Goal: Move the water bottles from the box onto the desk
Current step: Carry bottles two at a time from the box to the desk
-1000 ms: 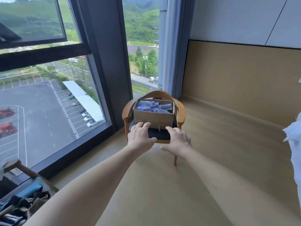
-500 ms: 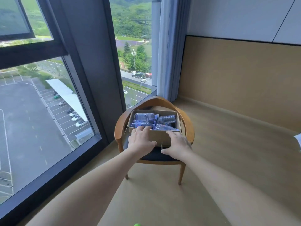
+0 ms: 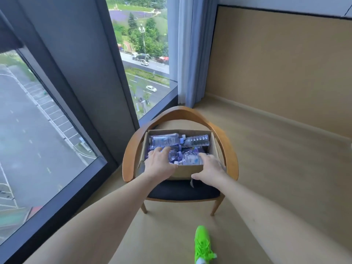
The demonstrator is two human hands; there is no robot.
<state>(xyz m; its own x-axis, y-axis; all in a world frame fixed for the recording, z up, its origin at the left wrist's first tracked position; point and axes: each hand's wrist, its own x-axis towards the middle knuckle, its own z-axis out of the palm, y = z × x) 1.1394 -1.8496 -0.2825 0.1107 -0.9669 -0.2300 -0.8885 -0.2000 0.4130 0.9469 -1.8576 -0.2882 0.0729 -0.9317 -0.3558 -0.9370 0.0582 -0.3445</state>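
Note:
An open cardboard box (image 3: 185, 170) sits on a wooden armchair. Several clear water bottles with purple labels lie inside it; one (image 3: 165, 140) lies along the far left and another (image 3: 197, 140) at the far right. My left hand (image 3: 159, 164) reaches over the box's near left rim, fingers spread and resting on the bottles. My right hand (image 3: 208, 167) is at the near right corner, fingers over the rim and thumb against the box's front wall. Neither hand visibly holds a bottle. No desk is in view.
The armchair (image 3: 180, 115) has a curved wooden back and a dark seat cushion (image 3: 182, 191). A floor-to-ceiling window (image 3: 47, 121) runs along the left, a blue curtain (image 3: 190, 54) hangs behind the chair, and a tan wall panel (image 3: 276, 69) stands right. My green shoe (image 3: 202, 244) is on the floor.
I have stepped closer to the chair and the view has tilted down. Both hands moved forward from the box's front to its rim, the left now over the bottles.

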